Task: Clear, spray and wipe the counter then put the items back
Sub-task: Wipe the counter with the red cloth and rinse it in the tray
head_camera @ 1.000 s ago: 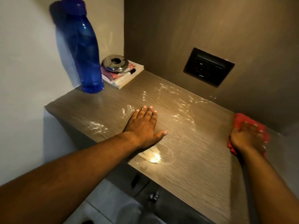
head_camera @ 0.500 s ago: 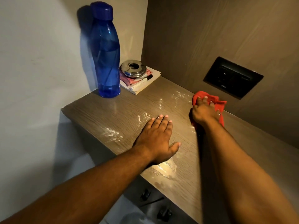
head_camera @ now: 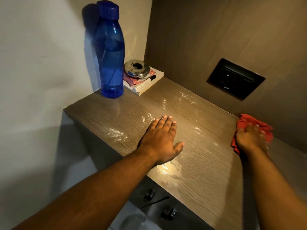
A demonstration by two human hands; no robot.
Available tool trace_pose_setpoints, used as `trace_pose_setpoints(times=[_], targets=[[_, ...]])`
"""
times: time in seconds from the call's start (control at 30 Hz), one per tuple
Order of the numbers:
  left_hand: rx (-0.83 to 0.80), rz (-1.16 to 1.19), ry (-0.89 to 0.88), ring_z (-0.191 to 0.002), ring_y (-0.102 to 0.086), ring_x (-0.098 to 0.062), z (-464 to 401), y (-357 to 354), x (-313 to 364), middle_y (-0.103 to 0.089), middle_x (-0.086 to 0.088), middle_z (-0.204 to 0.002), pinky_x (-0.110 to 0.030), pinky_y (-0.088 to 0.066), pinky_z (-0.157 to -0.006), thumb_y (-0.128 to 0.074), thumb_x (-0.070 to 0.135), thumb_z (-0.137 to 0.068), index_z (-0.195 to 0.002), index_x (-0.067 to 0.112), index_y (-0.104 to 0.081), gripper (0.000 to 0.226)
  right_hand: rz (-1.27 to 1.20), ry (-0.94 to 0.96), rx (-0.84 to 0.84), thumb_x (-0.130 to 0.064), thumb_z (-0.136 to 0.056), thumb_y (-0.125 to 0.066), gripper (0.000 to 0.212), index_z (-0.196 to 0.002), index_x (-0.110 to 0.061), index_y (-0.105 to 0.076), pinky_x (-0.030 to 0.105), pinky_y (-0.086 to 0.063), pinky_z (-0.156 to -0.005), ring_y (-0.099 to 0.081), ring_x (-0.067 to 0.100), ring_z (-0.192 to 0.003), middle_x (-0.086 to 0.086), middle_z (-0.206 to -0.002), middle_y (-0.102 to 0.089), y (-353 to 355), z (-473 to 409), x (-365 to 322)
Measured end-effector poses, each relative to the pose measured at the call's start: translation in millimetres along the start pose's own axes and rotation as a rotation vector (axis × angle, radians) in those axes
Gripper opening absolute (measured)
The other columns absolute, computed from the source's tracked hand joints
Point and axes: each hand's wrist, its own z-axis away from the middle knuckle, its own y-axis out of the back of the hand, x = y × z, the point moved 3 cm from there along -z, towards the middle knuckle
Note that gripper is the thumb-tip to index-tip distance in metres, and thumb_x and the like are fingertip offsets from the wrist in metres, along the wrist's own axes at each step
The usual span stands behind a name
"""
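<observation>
A wood-grain counter (head_camera: 207, 163) shows wet streaks and glare across its middle. My left hand (head_camera: 161, 138) lies flat on it, palm down, fingers together, holding nothing. My right hand (head_camera: 249, 138) presses a red cloth (head_camera: 255, 125) onto the counter at the right, close to the back wall; the hand is blurred with motion. A tall blue bottle (head_camera: 110, 52) stands upright in the back left corner. Beside it lies a small pile of papers (head_camera: 149, 83) with a marker and a round steel lid (head_camera: 137, 68) on top.
A black switch plate (head_camera: 235, 78) sits in the brown back wall above the counter. A pale wall closes the left side. Below the counter's front edge are dark drawer fronts with small knobs (head_camera: 168, 213).
My right hand has swept the red cloth from the counter's middle back to the right side by the wall. My left hand has stayed flat in place. The view has shifted slightly.
</observation>
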Motion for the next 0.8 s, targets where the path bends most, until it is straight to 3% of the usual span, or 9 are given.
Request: trace_pose_setpoints(times=[0.1,0.13,0.23,0.33,0.43,0.57,0.7,0.8], targets=[[0.016,0.007,-0.001,-0.150,0.000,-0.024,-2.3,-2.1,-0.1,-0.004,-0.010,-0.162,-0.041,0.000,-0.120,-0.016,0.067,-0.089,-0.153,0.012,-0.012,0.085,-0.079,-0.005,-0.058,-0.037,-0.096,-0.037,0.061,-0.151,-0.011,-0.029,0.060,-0.027,-0.115,-0.033,0.041,-0.142,0.019,-0.158,-0.029,-18.4,17.6,-48.7],[0.021,0.012,-0.001,-0.150,-0.001,-0.024,-2.6,-1.9,-0.1,-0.006,-0.010,-0.162,-0.041,-0.001,-0.120,-0.017,0.067,-0.088,-0.153,0.012,-0.013,0.085,-0.018,0.083,-0.068,-0.036,-0.097,-0.039,0.060,-0.151,-0.011,-0.030,0.059,-0.023,-0.117,-0.029,0.041,-0.144,0.019,-0.160,-0.024,-25.6,28.9,-70.2],[0.032,0.027,0.005,-0.149,-0.003,-0.023,-1.7,0.9,0.1,-0.008,-0.010,-0.162,-0.040,-0.002,-0.121,-0.020,0.067,-0.087,-0.152,0.011,-0.016,0.087,0.131,0.462,-0.139,-0.040,-0.104,-0.025,0.061,-0.157,-0.019,-0.007,0.055,-0.002,-0.121,0.001,0.034,-0.152,0.008,-0.166,0.004,-41.5,72.4,-125.2],[0.012,0.038,-0.005,-0.150,-0.001,-0.022,0.4,3.8,1.2,-0.006,-0.009,-0.162,-0.039,-0.001,-0.120,-0.020,0.068,-0.087,-0.153,0.012,-0.014,0.087,0.171,0.656,-0.172,-0.044,-0.104,-0.024,0.058,-0.157,-0.028,-0.008,0.050,-0.003,-0.121,0.001,0.028,-0.153,0.001,-0.166,0.002,-37.0,90.8,-109.4],[-0.013,0.050,-0.009,-0.150,0.002,-0.021,1.9,4.1,-0.5,-0.002,-0.007,-0.163,-0.038,0.002,-0.119,-0.016,0.070,-0.088,-0.153,0.013,-0.009,0.087,0.155,0.592,-0.164,-0.049,-0.103,-0.021,0.056,-0.155,-0.036,-0.004,0.046,-0.001,-0.121,0.004,0.018,-0.153,-0.007,-0.165,0.005,-22.4,93.8,-45.5],[-0.017,0.032,-0.014,-0.150,0.002,-0.021,1.8,2.4,-0.5,-0.001,-0.007,-0.163,-0.038,0.002,-0.119,-0.012,0.070,-0.088,-0.153,0.013,-0.007,0.087,0.151,0.259,-0.092,-0.050,-0.102,-0.018,0.059,-0.156,-0.031,-0.002,0.049,-0.005,-0.123,0.003,0.020,-0.153,-0.003,-0.166,0.006,-3.8,98.6,36.6],[-0.005,0.028,-0.005,-0.150,0.000,-0.022,-1.1,-0.9,-0.7,-0.005,-0.008,-0.163,-0.038,0.003,-0.118,-0.014,0.069,-0.088,-0.153,0.012,-0.011,0.086,0.107,-0.014,-0.035,-0.044,-0.101,-0.023,0.062,-0.158,-0.022,-0.009,0.051,-0.005,-0.121,0.001,0.029,-0.153,0.005,-0.167,0.003,-4.6,110.2,19.3],[0.004,0.088,0.017,-0.149,-0.003,-0.021,-2.5,0.3,0.8,-0.009,-0.006,-0.162,-0.035,0.004,-0.115,-0.015,0.068,-0.089,-0.152,0.014,-0.014,0.083,0.091,0.078,-0.064,-0.042,-0.101,-0.024,0.063,-0.158,-0.020,-0.005,0.052,0.002,-0.120,0.005,0.031,-0.152,0.007,-0.166,0.006,-20.9,147.2,-24.8]])
